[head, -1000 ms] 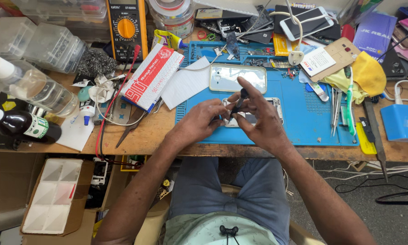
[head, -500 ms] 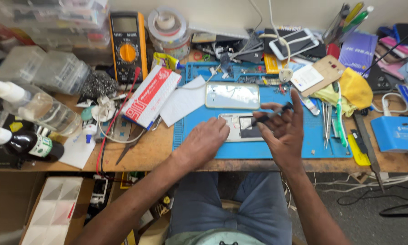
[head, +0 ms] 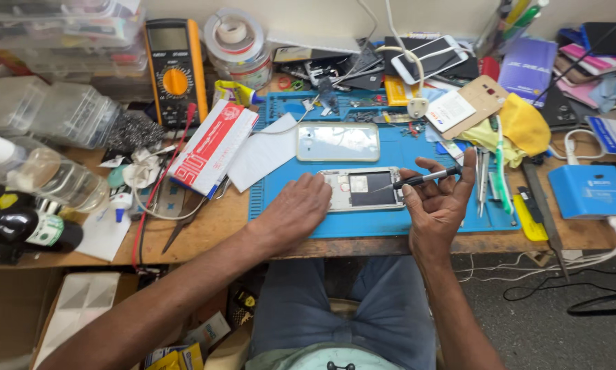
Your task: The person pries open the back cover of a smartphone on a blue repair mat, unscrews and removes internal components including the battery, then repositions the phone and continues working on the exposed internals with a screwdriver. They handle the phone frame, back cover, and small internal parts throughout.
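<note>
Cluttered blue mat (head: pixel 431 223), left hand (head: pixel 298 209) flat on opened phone (head: pixel 363 189), right hand (head: pixel 438 202) pinching probably a screwdriver (head: pixel 424 179)

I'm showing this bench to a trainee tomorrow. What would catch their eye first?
Probably the opened phone at the centre of the blue work mat, with the left hand pressing on its left end and the right hand holding a slim screwdriver pointed at it. Next, the orange-cased multimeter standing at the back left, beside a red-and-white box.
</note>
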